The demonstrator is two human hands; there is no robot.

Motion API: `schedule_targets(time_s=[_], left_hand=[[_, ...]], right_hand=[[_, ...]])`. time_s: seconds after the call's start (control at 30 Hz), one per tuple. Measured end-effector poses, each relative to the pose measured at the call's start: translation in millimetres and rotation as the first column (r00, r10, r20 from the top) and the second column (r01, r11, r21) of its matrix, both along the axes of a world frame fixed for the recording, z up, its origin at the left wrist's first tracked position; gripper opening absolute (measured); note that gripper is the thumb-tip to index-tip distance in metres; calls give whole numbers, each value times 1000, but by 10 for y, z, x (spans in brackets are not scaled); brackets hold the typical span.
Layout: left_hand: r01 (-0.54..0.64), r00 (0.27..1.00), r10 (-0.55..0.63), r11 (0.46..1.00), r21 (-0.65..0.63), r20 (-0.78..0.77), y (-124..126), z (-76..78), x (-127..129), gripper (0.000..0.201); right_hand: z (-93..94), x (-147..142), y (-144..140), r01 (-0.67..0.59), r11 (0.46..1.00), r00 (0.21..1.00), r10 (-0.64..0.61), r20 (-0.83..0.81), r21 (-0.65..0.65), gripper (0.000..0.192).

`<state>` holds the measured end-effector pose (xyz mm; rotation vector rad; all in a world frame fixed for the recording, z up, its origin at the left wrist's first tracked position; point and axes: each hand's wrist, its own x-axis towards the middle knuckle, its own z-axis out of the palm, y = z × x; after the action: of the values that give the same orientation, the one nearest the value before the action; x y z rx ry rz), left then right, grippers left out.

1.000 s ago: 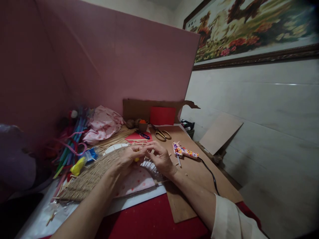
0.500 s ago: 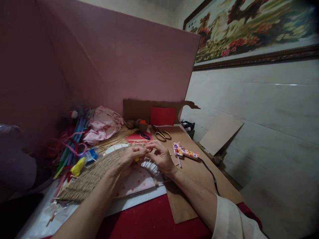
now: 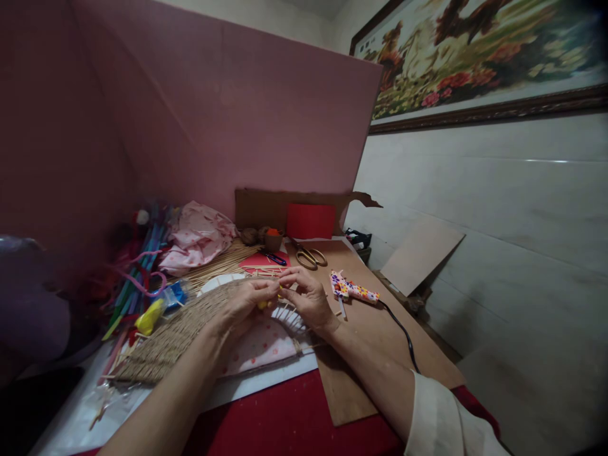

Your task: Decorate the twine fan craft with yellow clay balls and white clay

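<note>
My left hand (image 3: 247, 303) and my right hand (image 3: 306, 297) meet fingertip to fingertip over a small yellow piece (image 3: 262, 305), which both pinch just above the table. Under them lies a pink dotted fabric fan shape (image 3: 260, 345) with a white ribbed edge (image 3: 289, 318). A woven straw mat (image 3: 178, 335) lies under my left forearm. The yellow piece is mostly hidden by my fingers.
A flower-patterned glue gun (image 3: 354, 291) with a black cord (image 3: 403, 339) lies right of my hands on a brown board (image 3: 380, 329). Gold scissors (image 3: 310, 256), a small pot (image 3: 272, 240), red card (image 3: 310, 221), pink cloth (image 3: 197, 237) and coloured pipe cleaners (image 3: 135, 278) crowd the back and left.
My hands have stayed together over the fan; my right fingers have shifted slightly up and toward the left hand. Nothing else moved.
</note>
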<state>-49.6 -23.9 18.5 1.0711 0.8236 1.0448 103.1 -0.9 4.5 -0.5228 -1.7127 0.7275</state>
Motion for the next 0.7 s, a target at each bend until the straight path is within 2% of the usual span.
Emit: schedule_targets(time_s=[0.2, 0.33, 0.5, 0.7], left_hand=[[11, 1000, -10, 1000, -17, 21, 1, 0, 11, 38], [-40, 999, 40, 999, -6, 11, 5, -2, 24, 36], [-20, 1000, 20, 1000, -21, 19, -1, -4, 25, 38], [-55, 998, 55, 998, -7, 23, -2, -5, 23, 36]], right_hand=[[-1, 0, 5, 12, 1000, 1000, -12, 4, 18, 10], [12, 7, -6, 15, 1000, 999, -15, 43, 2, 12], [1, 14, 3, 28, 999, 999, -29, 33, 17, 11], [14, 23, 27, -19, 1000, 1000, 19, 4, 11, 12]])
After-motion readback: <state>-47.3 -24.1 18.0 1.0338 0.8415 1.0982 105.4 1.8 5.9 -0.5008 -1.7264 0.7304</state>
